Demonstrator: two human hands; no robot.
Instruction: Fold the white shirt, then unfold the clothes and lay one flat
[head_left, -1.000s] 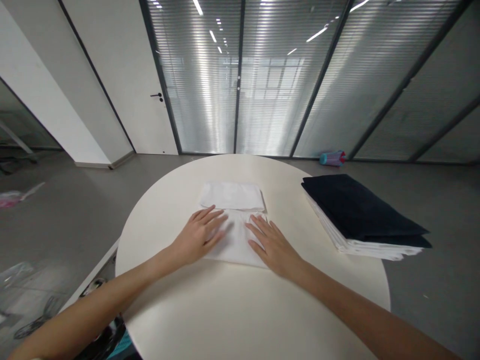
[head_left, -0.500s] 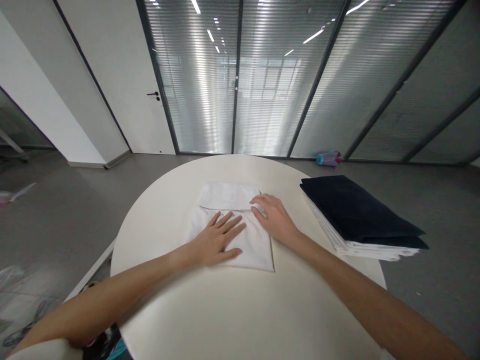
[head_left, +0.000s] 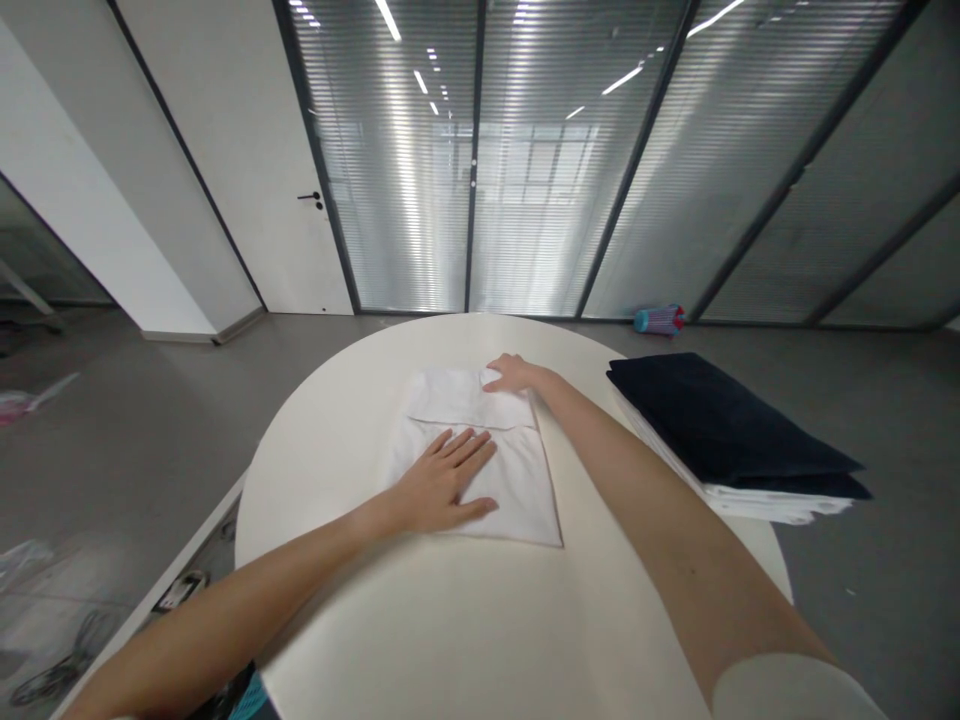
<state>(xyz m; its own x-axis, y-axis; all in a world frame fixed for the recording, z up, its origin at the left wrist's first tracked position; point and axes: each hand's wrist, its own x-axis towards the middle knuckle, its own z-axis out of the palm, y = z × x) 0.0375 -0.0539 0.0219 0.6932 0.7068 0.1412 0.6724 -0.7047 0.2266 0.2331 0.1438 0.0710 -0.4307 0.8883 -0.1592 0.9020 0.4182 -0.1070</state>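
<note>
A folded white cloth lies in the middle of a round white table. Its far end is folded over into a narrower band. My left hand lies flat on the near half of the cloth, fingers spread and open. My right hand reaches across to the far right corner of the cloth, at the folded band. Its fingers are curled on that corner's edge.
A stack of folded cloths with a dark navy one on top sits at the table's right side. A blue and pink bottle lies on the grey floor by the glass wall. Clutter lies on the floor at the left.
My right hand has moved from the cloth's near half up to its far right corner. My left hand has shifted right toward the cloth's middle and stays flat.
</note>
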